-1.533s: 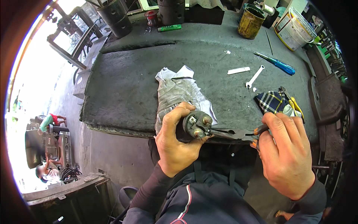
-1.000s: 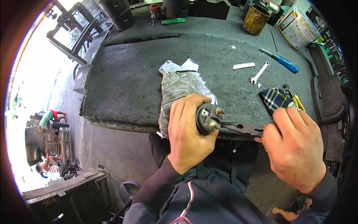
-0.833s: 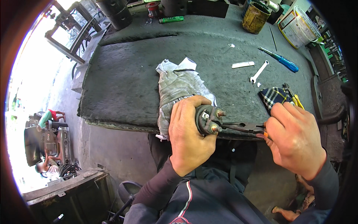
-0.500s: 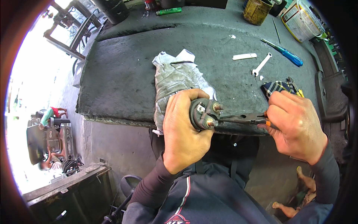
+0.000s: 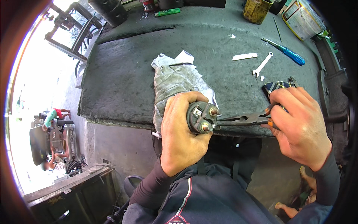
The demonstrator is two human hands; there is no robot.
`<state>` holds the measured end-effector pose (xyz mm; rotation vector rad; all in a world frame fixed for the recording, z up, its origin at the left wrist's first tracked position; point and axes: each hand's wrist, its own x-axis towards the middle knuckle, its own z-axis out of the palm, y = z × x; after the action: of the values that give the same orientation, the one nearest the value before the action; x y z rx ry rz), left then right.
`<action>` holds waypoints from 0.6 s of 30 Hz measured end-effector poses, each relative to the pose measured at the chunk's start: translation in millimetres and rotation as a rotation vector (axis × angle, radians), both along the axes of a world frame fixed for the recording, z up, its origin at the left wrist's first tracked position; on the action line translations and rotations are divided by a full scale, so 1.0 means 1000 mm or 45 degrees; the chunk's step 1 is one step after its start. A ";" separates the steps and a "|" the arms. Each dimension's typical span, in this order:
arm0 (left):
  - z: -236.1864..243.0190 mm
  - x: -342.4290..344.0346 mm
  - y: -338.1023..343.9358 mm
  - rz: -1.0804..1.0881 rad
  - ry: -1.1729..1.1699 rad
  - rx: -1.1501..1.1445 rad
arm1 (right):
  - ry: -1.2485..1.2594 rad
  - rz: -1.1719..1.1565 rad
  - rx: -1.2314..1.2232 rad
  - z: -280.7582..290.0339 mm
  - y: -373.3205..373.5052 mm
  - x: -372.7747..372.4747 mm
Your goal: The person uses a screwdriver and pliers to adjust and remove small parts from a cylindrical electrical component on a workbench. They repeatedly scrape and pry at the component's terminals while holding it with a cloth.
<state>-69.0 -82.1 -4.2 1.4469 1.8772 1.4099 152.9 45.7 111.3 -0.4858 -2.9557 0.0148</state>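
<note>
My left hand (image 5: 184, 138) is closed round a dark cylindrical electrical part (image 5: 199, 121), its face with two threaded studs turned up, at the bench's front edge. Under it lies a grimy pale rag bundle (image 5: 175, 78). My right hand (image 5: 298, 128) is closed on long-nose pliers (image 5: 248, 119) with orange-and-black handles. The pliers reach leftward, their tips at the lower side of the part's face, between and beside the studs; what exactly they grip is too small to tell. Just beyond my right hand lies a folded plaid cloth (image 5: 270, 87).
The dark bench (image 5: 119, 74) holds a blue screwdriver (image 5: 292, 55), a white-looking wrench (image 5: 263, 64), a pale strip (image 5: 245, 56), a green cylinder (image 5: 167, 12), a yellow can (image 5: 256, 11) and a white bucket (image 5: 302, 20). Two people (image 5: 50, 118) are at machinery at left; someone's legs (image 5: 289, 209) show at lower right.
My right hand and the pliers' handles have risen toward the far side and slightly right, levelling the pliers. My left hand shifted slightly, still holding the part. The whole view shifted too.
</note>
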 end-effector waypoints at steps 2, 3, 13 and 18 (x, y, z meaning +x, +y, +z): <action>0.001 0.002 0.000 -0.010 -0.101 -0.023 | 0.032 -0.022 0.020 -0.002 -0.002 0.003; 0.001 0.002 0.000 -0.006 -0.111 -0.029 | 0.045 -0.030 0.029 -0.002 -0.003 0.004; -0.003 -0.004 0.000 -0.050 0.017 -0.001 | 0.054 -0.002 0.033 0.000 -0.006 0.000; -0.003 -0.004 0.000 -0.036 0.058 0.012 | 0.024 0.004 0.037 0.001 -0.007 -0.003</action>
<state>-73.4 -82.3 -7.5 1.5160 1.8724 1.3853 150.3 39.2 112.1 -0.4746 -2.9339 -0.0227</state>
